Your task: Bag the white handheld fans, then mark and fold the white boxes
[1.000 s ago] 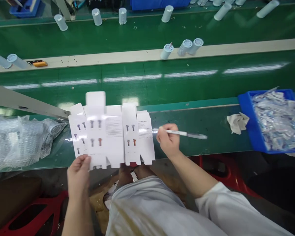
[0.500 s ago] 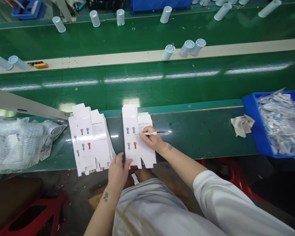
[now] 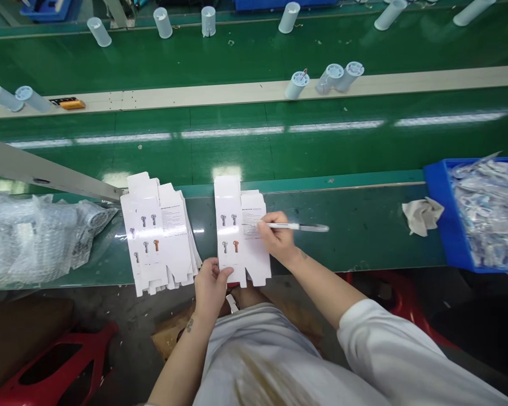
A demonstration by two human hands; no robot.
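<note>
A flat, unfolded white carton blank point(image 3: 231, 194) lies printed face up on the dark green table point(image 3: 347, 248), just below the centre of the view. Small product pictures point(image 3: 229, 231) are printed in two rows, and a block of fine text point(image 3: 252, 221) occupies the adjoining panel. The lower edge of the blank is pinched by the left hand point(image 3: 210, 290), apparently so that the card is kept from sliding. A pen point(image 3: 298, 226) is grasped in the right hand point(image 3: 277, 237) in a writing hold, with its tip directed toward 9 o'clock at the block of fine text. Whether the tip touches the card cannot be told. The right hand is seen over the blank's edge, a position that seems to steady the pen.

A stack of similar blanks point(image 3: 158, 231) is placed just beside the first at 9 o'clock, within easy reach, and bubble-wrap bags point(image 3: 34, 239) are heaped beyond it. At 3 o'clock, a crumpled cloth point(image 3: 422, 216) is found next to a blue crate point(image 3: 435, 194) filled with clear packets point(image 3: 491, 211). At 12 o'clock, frosted plastic tubes point(image 3: 296, 85) are set along a pale strip point(image 3: 237, 93), well apart from the hands.
</note>
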